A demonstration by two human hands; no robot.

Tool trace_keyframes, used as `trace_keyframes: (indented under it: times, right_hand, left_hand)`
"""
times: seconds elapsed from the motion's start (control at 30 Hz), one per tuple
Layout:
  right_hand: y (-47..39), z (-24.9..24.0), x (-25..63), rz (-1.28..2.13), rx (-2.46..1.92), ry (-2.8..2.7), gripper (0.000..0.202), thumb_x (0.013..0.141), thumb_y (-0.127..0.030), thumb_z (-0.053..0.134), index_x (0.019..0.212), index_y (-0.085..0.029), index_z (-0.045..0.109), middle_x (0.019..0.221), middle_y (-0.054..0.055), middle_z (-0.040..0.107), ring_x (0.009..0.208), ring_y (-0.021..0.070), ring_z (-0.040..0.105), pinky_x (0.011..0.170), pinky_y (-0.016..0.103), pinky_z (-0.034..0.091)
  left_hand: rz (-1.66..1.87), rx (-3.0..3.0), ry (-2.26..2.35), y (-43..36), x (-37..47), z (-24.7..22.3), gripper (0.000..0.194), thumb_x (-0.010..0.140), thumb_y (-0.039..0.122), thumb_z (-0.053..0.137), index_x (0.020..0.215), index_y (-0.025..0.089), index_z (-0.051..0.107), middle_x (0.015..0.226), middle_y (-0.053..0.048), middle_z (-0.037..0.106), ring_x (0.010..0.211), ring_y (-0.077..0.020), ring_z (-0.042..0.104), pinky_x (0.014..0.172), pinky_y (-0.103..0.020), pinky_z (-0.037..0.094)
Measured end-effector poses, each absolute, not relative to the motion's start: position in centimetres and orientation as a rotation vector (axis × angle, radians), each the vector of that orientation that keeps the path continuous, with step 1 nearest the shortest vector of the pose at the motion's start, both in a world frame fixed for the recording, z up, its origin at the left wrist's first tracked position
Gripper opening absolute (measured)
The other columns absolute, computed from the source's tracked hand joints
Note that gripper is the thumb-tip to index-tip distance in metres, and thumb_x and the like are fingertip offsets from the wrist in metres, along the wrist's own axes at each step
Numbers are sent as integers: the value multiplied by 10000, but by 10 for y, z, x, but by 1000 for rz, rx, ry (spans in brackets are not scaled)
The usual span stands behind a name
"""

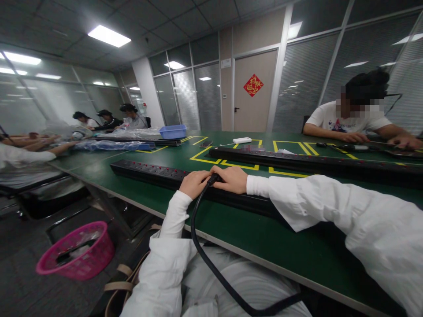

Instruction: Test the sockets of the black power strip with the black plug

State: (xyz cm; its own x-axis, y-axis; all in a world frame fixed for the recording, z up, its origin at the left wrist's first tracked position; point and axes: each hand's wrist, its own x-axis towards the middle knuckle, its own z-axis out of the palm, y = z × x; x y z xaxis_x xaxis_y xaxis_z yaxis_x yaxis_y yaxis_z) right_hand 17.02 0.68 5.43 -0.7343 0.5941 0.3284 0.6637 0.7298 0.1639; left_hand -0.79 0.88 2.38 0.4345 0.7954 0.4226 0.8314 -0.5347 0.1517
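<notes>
Plug (214, 178) on thick blk cable (197, 233), held in closed grip btwn L hand (194, 184) & R hand (234, 179), abt equally near to either, right at top face of blk power strip (148, 171) lying lengthwise L–R along near edge of table (294, 251), can't tell if seated.
</notes>
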Motion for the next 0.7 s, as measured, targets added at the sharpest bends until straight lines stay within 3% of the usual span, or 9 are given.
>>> trace_keyframes:
  times: [0.7]
  right_hand:
    - [6,53,170,-404,-1018,-2666,385,828,-511,349,1057,-207,409,836,40,631,753,220,587,553,244,305]
  left_hand:
    - [-725,-2581,-1455,9,-8,22,298,845,340,325,960,243,582,1001,-5,615,933,-170,545,813,-270,388]
